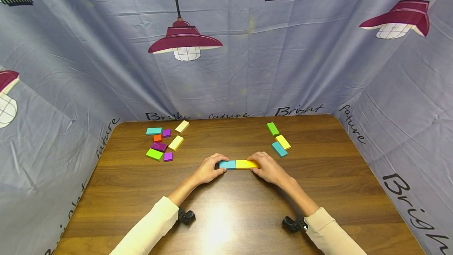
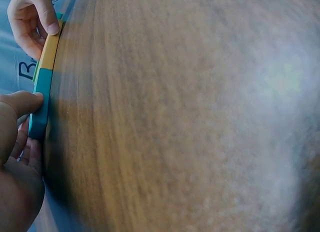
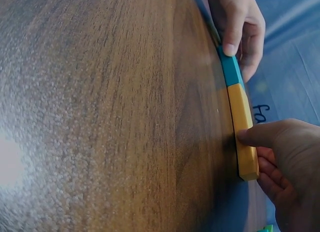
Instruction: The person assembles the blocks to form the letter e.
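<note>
Two flat blocks lie end to end on the wooden table, their short ends touching: a light blue block (image 1: 228, 165) on the left and an orange-yellow block (image 1: 244, 164) on the right. My left hand (image 1: 209, 169) pinches the blue block between thumb and fingers at its outer end. On the other side, my right hand (image 1: 267, 167) pinches the orange-yellow block, thumb on the near side and fingers on the far side. From the right wrist, the orange-yellow block's free end (image 3: 248, 169) shows beyond the thumb.
At the back left lies a loose group of blocks, among them a lime block (image 1: 154, 154), a red block (image 1: 157, 138) and a cream block (image 1: 182, 126). At the back right are a green block (image 1: 273, 129), a yellow block (image 1: 283, 142) and a blue block (image 1: 279, 149). A curtain (image 1: 226, 82) hangs behind the table.
</note>
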Action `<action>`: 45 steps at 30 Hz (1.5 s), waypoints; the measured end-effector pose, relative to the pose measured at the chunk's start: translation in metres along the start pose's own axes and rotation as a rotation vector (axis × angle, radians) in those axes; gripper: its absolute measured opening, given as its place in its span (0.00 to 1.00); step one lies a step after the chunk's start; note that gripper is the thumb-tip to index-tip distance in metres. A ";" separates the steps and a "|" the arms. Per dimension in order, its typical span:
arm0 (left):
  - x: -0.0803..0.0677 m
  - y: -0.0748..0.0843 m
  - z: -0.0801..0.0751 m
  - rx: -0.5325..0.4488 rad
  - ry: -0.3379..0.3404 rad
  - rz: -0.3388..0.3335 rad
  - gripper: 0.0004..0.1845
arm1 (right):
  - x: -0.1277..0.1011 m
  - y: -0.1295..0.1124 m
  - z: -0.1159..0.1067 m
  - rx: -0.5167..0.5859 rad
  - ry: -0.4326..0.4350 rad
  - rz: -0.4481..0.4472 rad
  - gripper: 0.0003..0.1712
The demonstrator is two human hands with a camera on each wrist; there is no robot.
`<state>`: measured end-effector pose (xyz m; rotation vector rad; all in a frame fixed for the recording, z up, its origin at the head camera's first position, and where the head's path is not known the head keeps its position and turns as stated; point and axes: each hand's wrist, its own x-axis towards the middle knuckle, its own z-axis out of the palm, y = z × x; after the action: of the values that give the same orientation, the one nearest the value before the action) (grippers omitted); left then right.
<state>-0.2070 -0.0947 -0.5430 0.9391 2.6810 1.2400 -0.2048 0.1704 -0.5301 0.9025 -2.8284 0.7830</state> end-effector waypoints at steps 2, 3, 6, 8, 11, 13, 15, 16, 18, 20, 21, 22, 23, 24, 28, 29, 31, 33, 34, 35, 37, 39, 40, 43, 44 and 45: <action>0.000 -0.001 0.000 0.004 0.002 0.004 0.17 | 0.000 0.000 0.000 0.001 0.000 -0.001 0.18; 0.000 -0.001 0.000 0.004 0.002 0.006 0.17 | 0.000 0.000 0.000 0.002 0.001 -0.001 0.18; 0.000 -0.001 0.000 0.001 0.005 0.004 0.18 | -0.001 -0.001 0.000 0.007 0.005 0.000 0.18; 0.000 -0.001 -0.001 -0.008 0.004 -0.007 0.18 | 0.000 -0.001 0.000 0.008 0.007 0.000 0.18; 0.000 -0.001 -0.001 -0.018 0.005 -0.013 0.18 | 0.000 -0.001 0.000 0.012 0.007 0.003 0.18; 0.000 -0.001 -0.001 -0.022 0.006 -0.014 0.18 | 0.000 -0.001 0.000 0.015 0.005 0.006 0.18; 0.001 -0.002 -0.001 -0.026 0.008 -0.011 0.18 | 0.000 -0.001 0.000 0.017 0.006 0.006 0.18; 0.001 -0.002 0.000 -0.025 0.010 -0.010 0.18 | 0.000 -0.001 0.000 0.016 0.005 0.006 0.18; 0.001 -0.003 0.000 -0.031 0.012 -0.012 0.18 | 0.000 -0.001 0.000 0.017 0.005 0.003 0.18; 0.001 -0.003 0.000 -0.032 0.013 -0.013 0.18 | 0.000 -0.001 0.000 0.018 0.005 0.000 0.18; 0.001 -0.003 0.000 -0.030 0.013 -0.012 0.18 | 0.000 -0.001 0.000 0.019 0.002 0.002 0.18; 0.001 -0.003 0.000 -0.030 0.013 -0.009 0.18 | 0.000 -0.001 0.000 0.020 0.001 0.003 0.18; 0.001 -0.002 0.000 -0.030 0.013 -0.008 0.18 | 0.000 -0.002 0.000 0.022 0.000 0.004 0.18; 0.000 -0.002 0.000 -0.030 0.012 -0.007 0.18 | 0.000 -0.002 0.000 0.024 -0.002 0.007 0.18; 0.000 -0.002 -0.001 -0.044 0.012 -0.012 0.18 | 0.001 -0.002 0.000 0.024 -0.004 0.009 0.18; 0.000 -0.003 -0.001 -0.046 0.012 -0.016 0.18 | 0.001 -0.002 0.000 0.022 -0.004 0.009 0.17; 0.000 -0.004 0.000 -0.051 0.014 -0.020 0.18 | 0.001 -0.002 0.000 0.016 -0.004 0.007 0.17; 0.000 -0.005 0.000 -0.053 0.017 -0.019 0.18 | 0.001 -0.002 -0.001 0.012 -0.006 0.008 0.17; 0.000 -0.005 0.000 -0.053 0.017 -0.018 0.18 | 0.001 -0.002 -0.001 0.009 -0.008 0.010 0.17; 0.000 -0.006 0.000 -0.054 0.017 -0.018 0.18 | 0.001 -0.002 -0.001 0.008 -0.010 0.013 0.17; 0.000 -0.006 0.000 -0.062 0.017 -0.016 0.18 | 0.001 -0.002 -0.001 0.007 -0.014 0.016 0.17; 0.000 -0.007 0.000 -0.064 0.016 -0.015 0.18 | 0.001 -0.002 -0.001 0.004 -0.017 0.019 0.17; 0.000 -0.007 0.000 -0.064 0.015 -0.014 0.18 | 0.001 -0.003 -0.001 0.003 -0.018 0.019 0.17; -0.001 -0.007 0.000 -0.058 0.018 -0.007 0.18 | 0.000 -0.004 -0.002 -0.001 -0.019 0.020 0.18; -0.001 -0.007 0.000 -0.056 0.019 -0.005 0.18 | 0.000 -0.004 -0.003 -0.001 -0.019 0.020 0.18; -0.001 -0.007 0.000 -0.054 0.019 -0.004 0.18 | 0.000 -0.005 -0.003 -0.001 -0.018 0.019 0.18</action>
<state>-0.2101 -0.0988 -0.5477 0.9194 2.6473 1.3197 -0.2027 0.1683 -0.5257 0.8881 -2.8569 0.7801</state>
